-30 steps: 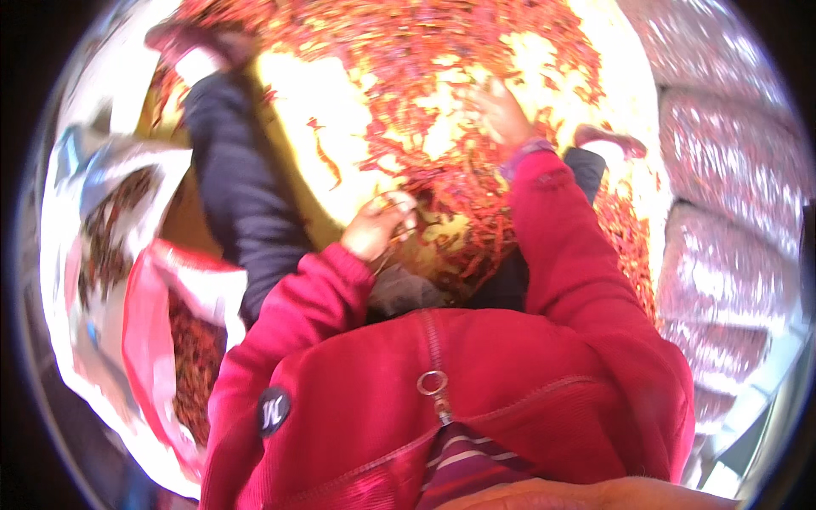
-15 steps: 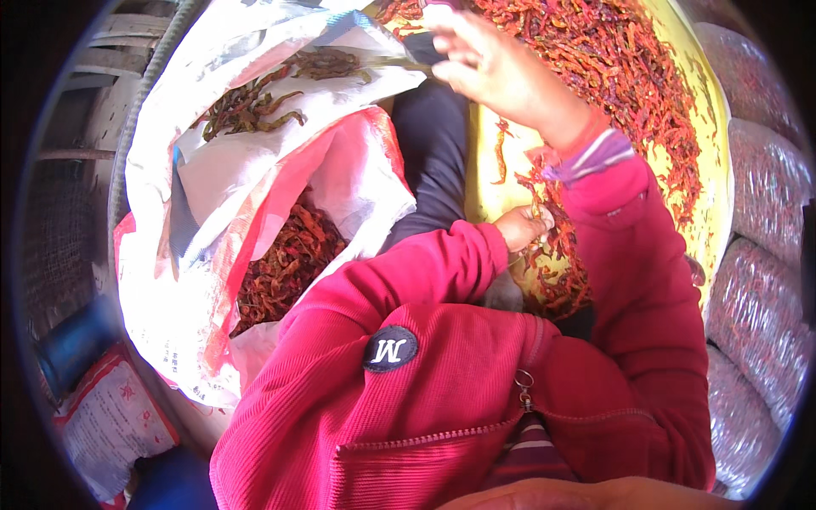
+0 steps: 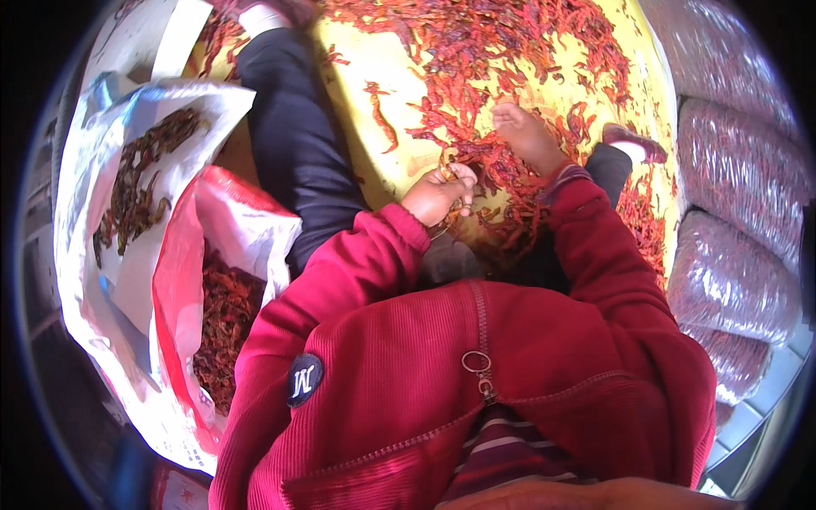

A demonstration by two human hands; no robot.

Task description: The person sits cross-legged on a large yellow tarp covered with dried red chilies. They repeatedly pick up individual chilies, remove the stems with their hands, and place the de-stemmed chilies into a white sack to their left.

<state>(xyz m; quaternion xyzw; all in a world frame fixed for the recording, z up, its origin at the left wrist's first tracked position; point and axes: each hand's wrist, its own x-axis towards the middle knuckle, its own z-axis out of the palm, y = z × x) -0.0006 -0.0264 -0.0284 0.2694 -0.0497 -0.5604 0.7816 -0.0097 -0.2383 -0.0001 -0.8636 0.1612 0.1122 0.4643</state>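
Note:
My left hand (image 3: pixel 440 195) is closed in a pinch in front of my body, with a yellowish-orange dried chili pepper (image 3: pixel 447 172) at its fingertips. To its right, my right hand (image 3: pixel 529 140) reaches over the spread of dried red chili peppers (image 3: pixel 476 64), its fingers stretched out and nothing visible held in them. The chilies lie on a yellow sheet (image 3: pixel 353 102) between my legs, and some are heaped just below the two hands.
At left stands a white sack (image 3: pixel 81 280) with darker, brownish chilies (image 3: pixel 140 174) on its folded flap. Beside it, a red-edged sack (image 3: pixel 174 255) holds more red chilies (image 3: pixel 225 314). Clear plastic bags of chilies (image 3: pixel 739 161) are stacked along the right.
My right hand has come down from beside the white sack to the chilies on the sheet. The view has shifted, bringing more of the sheet and both legs into sight.

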